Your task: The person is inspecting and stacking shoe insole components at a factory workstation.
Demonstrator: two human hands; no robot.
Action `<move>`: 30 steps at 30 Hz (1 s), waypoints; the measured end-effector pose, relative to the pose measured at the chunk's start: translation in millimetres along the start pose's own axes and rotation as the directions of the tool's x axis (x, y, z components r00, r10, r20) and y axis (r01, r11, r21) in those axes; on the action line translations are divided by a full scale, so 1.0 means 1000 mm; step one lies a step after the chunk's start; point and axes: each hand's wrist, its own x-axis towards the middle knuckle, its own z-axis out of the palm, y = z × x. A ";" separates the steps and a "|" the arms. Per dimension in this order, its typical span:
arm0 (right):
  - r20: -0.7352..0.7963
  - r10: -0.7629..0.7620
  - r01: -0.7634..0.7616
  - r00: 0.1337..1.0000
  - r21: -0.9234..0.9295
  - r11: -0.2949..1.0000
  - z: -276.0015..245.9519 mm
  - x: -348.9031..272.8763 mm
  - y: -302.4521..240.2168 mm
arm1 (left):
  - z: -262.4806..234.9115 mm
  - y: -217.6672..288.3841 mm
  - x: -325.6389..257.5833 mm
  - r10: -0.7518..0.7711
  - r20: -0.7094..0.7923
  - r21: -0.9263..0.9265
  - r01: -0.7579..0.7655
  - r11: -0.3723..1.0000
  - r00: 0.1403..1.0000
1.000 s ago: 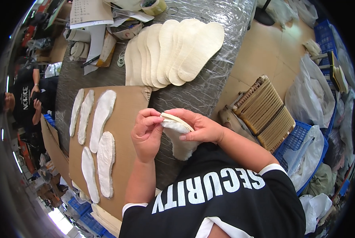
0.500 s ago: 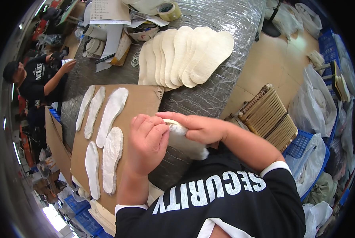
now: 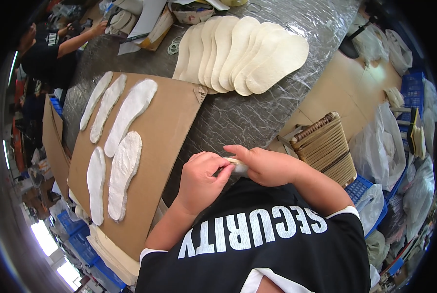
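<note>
Close to my chest, both hands meet on a whitish, fluffy insole (image 3: 240, 167), mostly hidden by my fingers. My left hand (image 3: 202, 177) is closed, its thumb and fingertips pinching the insole's edge. My right hand (image 3: 269, 166) grips the other side, with its index finger stretched along the top. To the left, several white fleecy insoles (image 3: 125, 171) lie spaced apart on a brown cardboard sheet (image 3: 157, 141). Beyond my hands, several cream insoles (image 3: 277, 61) are fanned out and overlapping on the table.
The dark table (image 3: 218, 122) has a wrinkled plastic cover. Papers and a carton (image 3: 157, 34) clutter its far left, beside a coil of string (image 3: 174, 46). A woven stool (image 3: 323, 149) stands at the right, near blue crates and plastic bags (image 3: 379, 146). Another person (image 3: 42, 53) is at the far left.
My hands have come closer to my chest with the insole, and its fluffy body now shows less. The view has shifted, so the cardboard sits further left and the fanned insoles appear higher.
</note>
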 end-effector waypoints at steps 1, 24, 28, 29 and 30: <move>-0.013 0.022 -0.022 1.000 -0.015 1.000 -0.002 0.004 0.004 | 0.001 -0.002 0.002 0.030 0.028 0.109 -0.033 0.994 0.999; -0.307 0.169 -0.167 0.936 0.032 0.985 -0.019 0.061 0.075 | 0.050 -0.067 0.042 -0.314 0.000 0.028 0.314 0.949 0.949; -0.019 0.238 -0.220 0.971 0.317 0.923 -0.043 0.075 0.088 | 0.051 -0.065 0.044 -0.244 -0.005 0.188 0.240 0.952 0.970; -0.007 0.303 -0.286 0.953 0.309 0.907 -0.049 0.081 0.091 | 0.052 -0.064 0.045 -0.213 -0.032 0.174 0.216 0.961 0.976; 0.097 0.290 -0.306 0.952 0.345 0.888 -0.056 0.085 0.094 | 0.054 -0.063 0.045 -0.195 -0.037 0.150 0.198 0.969 0.980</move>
